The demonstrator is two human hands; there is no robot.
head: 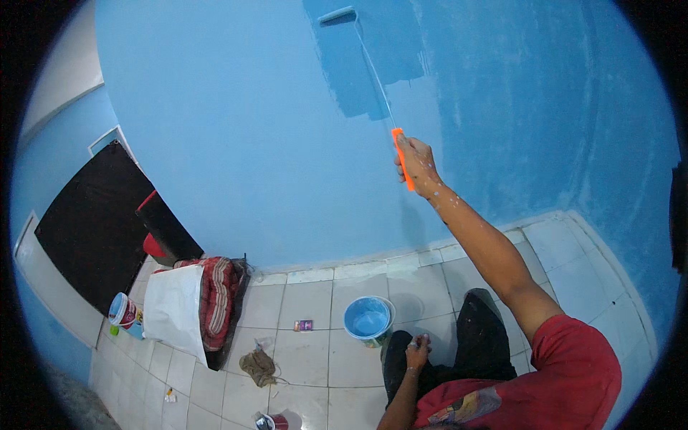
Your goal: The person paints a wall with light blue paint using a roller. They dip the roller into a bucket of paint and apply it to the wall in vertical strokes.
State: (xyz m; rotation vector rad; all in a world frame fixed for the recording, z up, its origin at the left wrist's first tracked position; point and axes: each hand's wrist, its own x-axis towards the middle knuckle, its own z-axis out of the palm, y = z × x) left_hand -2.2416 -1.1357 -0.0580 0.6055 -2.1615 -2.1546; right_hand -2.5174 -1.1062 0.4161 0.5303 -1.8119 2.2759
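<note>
My right hand (pixel 416 161) is closed around the orange handle of a paint roller (pixel 337 16), arm stretched out towards the wall. The roller's head rests against the blue wall (pixel 226 134), at the top of a darker blue painted patch (pixel 349 75). My left hand (pixel 418 352) lies on my knee with its fingers curled; whether anything is in it I cannot tell. Just ahead of that knee, a bucket of blue paint (pixel 368 318) stands on the tiled floor.
Left of the bucket lie a small box (pixel 303 325) and a brown rag (pixel 258 367). A red striped blanket (pixel 216 301) under a white sheet (pixel 174 306) is by the wall, beside another paint bucket (pixel 122 310). A small container (pixel 271 422) stands at the bottom edge.
</note>
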